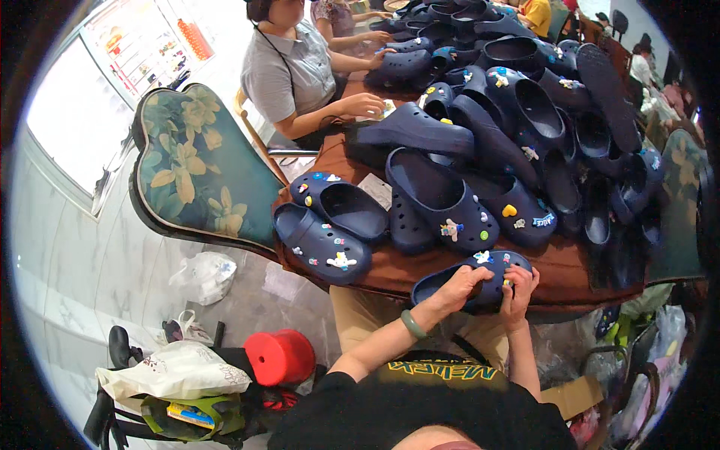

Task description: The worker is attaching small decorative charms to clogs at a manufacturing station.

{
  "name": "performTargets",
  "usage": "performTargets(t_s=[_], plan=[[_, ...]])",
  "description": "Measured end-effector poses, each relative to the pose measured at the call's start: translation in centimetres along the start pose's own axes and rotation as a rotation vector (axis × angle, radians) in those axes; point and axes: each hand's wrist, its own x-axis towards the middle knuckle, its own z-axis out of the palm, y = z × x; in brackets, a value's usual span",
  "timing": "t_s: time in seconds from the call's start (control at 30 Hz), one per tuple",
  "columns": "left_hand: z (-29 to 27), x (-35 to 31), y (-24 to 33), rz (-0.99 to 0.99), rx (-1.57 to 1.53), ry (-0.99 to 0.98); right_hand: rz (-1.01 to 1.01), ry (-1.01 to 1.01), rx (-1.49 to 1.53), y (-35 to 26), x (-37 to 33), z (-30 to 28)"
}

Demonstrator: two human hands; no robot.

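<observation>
A navy clog [491, 291] with white and coloured charms near its toe lies sideways at the table's front edge. My left hand [459, 288] grips its middle, the thumb on top by a white charm. My right hand [519, 292] closes round the toe end with bent fingers against the holed upper; whether a small charm is pinched there I cannot make out. Just beyond stands another navy clog [439, 191] with a white figure charm and a green round one. To the left, a pair of decorated clogs, the nearer one [322, 244] with a white charm, sits side by side.
A large heap of navy clogs [525, 112] covers the brown-clothed table [337, 161]. At the left a co-worker [289, 75] sits with hands at the table. A floral chair back [191, 161], red stool [279, 357] and white bag [176, 373] stand nearby.
</observation>
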Motion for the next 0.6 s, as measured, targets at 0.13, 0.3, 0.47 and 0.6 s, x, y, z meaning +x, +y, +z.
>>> performTargets(t_s=[0.13, 0.3, 0.47, 0.6], plan=[[-1.0, 0.4, -1.0, -0.055, -0.055, -0.058, -0.008, -0.003, 0.015, -0.1, -0.2, -0.3], [-1.7, 0.9, -2.6, -0.061, -0.178, -0.107, -0.006, -0.001, 0.041, -0.9, -0.8, -0.6], [-1.1, 1.0, -1.9, -0.011, -0.070, 0.083, -0.103, 0.075, 0.056, -0.3, -0.9, -0.2], [-0.4, 1.9, -0.4, -0.097, -0.198, 0.128, -0.098, 0.134, 0.214, 0.0, -0.2, 0.3]])
